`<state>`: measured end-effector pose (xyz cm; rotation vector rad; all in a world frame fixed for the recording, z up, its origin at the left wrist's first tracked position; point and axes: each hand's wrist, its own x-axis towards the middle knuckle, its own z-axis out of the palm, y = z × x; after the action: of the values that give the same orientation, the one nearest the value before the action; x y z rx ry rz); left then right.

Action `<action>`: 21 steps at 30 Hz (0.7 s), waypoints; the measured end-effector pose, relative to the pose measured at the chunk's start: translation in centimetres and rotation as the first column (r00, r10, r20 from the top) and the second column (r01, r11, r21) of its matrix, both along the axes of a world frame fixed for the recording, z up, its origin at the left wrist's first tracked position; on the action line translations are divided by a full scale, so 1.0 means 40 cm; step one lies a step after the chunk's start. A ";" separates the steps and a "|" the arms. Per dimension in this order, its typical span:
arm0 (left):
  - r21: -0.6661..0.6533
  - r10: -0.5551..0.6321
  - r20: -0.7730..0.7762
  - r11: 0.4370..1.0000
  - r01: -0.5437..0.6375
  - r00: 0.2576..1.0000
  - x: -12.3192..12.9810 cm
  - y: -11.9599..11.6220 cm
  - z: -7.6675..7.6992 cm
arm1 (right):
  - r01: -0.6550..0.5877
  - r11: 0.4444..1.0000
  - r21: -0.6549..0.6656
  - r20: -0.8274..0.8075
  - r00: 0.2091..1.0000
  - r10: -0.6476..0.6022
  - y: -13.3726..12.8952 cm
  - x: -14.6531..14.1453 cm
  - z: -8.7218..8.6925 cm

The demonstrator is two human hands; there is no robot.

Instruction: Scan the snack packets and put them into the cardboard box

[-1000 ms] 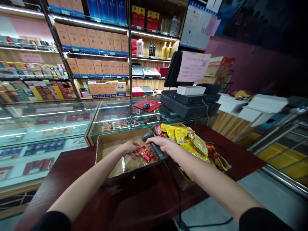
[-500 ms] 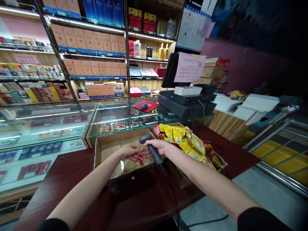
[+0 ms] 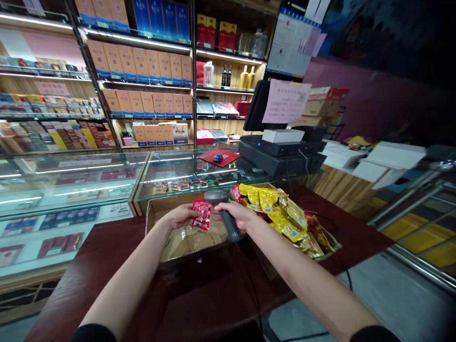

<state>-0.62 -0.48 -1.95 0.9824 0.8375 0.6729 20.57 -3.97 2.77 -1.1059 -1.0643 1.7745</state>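
lifted and turned broadside since the earlier frame, the red packet [image 3: 202, 214] is over the open carton [image 3: 188, 237], its print too small to read. the left hand [image 3: 181, 216] has its fingers pinched on the packet; the right hand's [image 3: 238, 214] fingers are closed round the black scanner [image 3: 228, 221], which hides part of the carton. the pink notice [image 3: 287, 100] on the monitor [image 3: 257, 105] is unreadable.

Frame edges are cropping you
The bottom edge is cutting off your left sleeve [image 3: 94, 333] toward seven-thirty and your right sleeve [image 3: 372, 334] toward four-thirty; the red packet's [image 3: 202, 215] fine print is blurring.
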 end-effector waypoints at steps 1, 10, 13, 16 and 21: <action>-0.001 0.002 -0.004 1.000 -0.002 1.000 0.001 -0.001 -0.002 | 0.005 1.000 0.006 -0.003 1.000 -0.005 0.000 -0.003 -0.001; -0.020 0.150 0.002 0.988 -0.150 0.989 0.006 0.007 -0.003 | 0.122 0.991 0.050 0.037 0.992 -0.124 -0.044 -0.012 0.017; 0.007 0.249 -0.003 0.968 -0.249 0.968 0.008 0.013 -0.005 | 0.085 0.996 0.032 -0.008 0.996 -0.085 -0.093 -0.030 0.018; 0.044 0.250 0.000 0.967 -0.250 0.968 0.005 0.018 -0.011 | 0.008 1.000 0.016 -0.009 1.000 -0.008 -0.134 -0.057 -0.001; 0.098 0.278 -0.022 0.957 -0.274 0.960 -0.004 0.025 -0.021 | 0.066 0.989 0.134 0.093 0.992 -0.079 -0.180 -0.098 -0.057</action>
<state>-0.78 0.51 -2.78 0.9723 0.9923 0.9438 16.66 -11.19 0.49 -1.1462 -1.1670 1.5836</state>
